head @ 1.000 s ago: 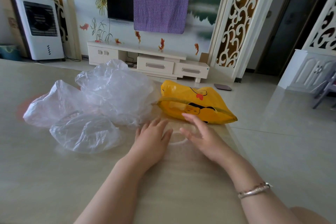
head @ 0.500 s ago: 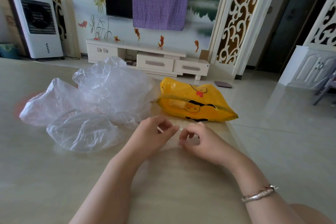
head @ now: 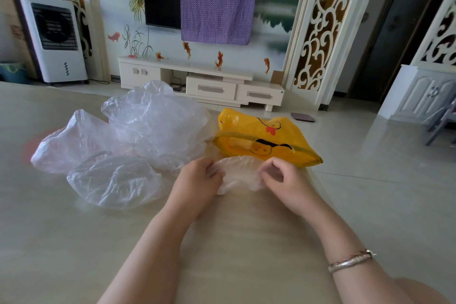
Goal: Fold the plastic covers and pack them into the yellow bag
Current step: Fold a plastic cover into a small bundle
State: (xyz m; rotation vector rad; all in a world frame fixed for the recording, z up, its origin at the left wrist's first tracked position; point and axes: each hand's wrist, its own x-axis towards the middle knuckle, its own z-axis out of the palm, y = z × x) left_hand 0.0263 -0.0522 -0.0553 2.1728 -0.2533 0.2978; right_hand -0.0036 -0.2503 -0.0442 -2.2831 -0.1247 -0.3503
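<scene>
Folding step: left hand and right hand, fingers pinched on one plastic cover just before the yellow bag. Next, likely: compact it, tuck inside.

Left hand and right hand pinch a clear cover between them on table, just before yellow bag; loose covers piled left.
</scene>
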